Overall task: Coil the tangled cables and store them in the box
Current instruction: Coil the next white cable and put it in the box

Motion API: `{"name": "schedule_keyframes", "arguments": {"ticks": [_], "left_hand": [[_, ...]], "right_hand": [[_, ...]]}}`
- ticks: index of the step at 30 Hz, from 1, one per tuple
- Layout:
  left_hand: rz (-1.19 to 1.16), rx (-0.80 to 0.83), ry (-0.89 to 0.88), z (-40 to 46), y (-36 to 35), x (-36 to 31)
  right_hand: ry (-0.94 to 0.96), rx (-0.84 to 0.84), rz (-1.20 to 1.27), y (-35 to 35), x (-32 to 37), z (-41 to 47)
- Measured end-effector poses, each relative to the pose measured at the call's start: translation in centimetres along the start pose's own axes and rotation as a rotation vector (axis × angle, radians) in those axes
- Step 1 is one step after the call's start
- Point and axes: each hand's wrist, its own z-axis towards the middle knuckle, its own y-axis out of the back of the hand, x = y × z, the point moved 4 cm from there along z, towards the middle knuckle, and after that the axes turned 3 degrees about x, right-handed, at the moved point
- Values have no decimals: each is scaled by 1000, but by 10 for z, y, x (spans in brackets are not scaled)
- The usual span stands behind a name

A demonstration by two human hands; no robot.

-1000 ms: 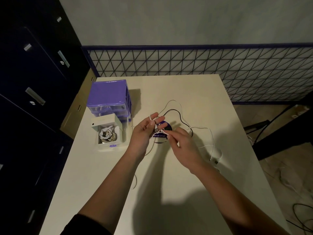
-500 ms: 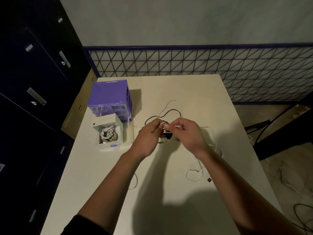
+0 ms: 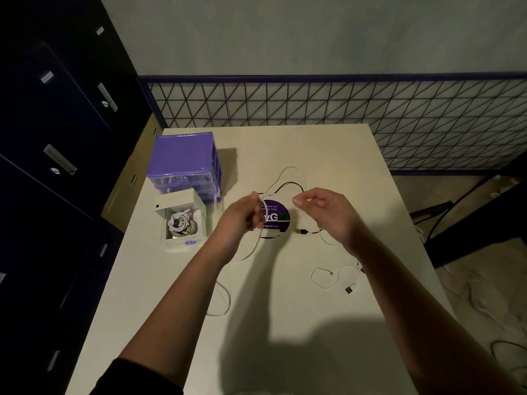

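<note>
Left hand (image 3: 242,215): fingers curled, gripping white cable (image 3: 248,252) above round purple sticker (image 3: 275,216).
Right hand (image 3: 325,212): pinching same cable, right of sticker.
Black cable (image 3: 286,185): behind sticker, on table (image 3: 313,323).
Open box (image 3: 182,220): left of sticker, coiled cables inside.
</note>
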Motion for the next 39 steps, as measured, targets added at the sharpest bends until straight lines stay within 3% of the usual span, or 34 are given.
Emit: {"name": "schedule_keyframes", "arguments": {"ticks": [4, 8, 14, 21, 30, 35, 39], "left_hand": [[-538, -40, 119, -3, 5, -1], [-683, -118, 149, -4, 1, 2], [-414, -108, -43, -7, -1, -5], [-131, -132, -187, -9, -7, -16], [439, -72, -232, -10, 2, -10], [340, 97, -173, -17, -14, -23], [286, 139, -104, -18, -14, -22]], "right_hand": [[-1, 31, 22, -5, -9, -6], [19, -19, -16, -23, -18, -6], [-19, -191, -222, -29, -21, -14], [139, -43, -513, -55, -6, -27], [202, -68, -279, -33, 14, -21], [137, -5, -17, -22, 26, -14], [102, 3, -35, -20, 24, -12]]}}
